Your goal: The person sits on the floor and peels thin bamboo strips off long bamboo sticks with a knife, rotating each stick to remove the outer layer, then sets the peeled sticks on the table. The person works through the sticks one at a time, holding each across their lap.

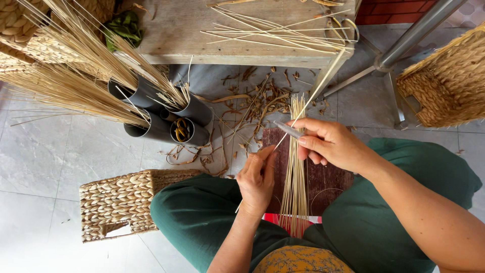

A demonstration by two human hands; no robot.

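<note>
Left hand (257, 179) curled, pinching a thin reed strip (303, 103) below the right hand (328, 144), whose bent fingers grip a small blade (288, 130) against it.

A thin pale reed strip (303, 108) runs slantwise, crossed by a small grey blade (289, 130).

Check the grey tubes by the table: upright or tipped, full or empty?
Tipped, leaning left. Three grey tubes hold bundles of pale sticks fanning out; a fourth tube holds only yellow-handled tool.
</note>
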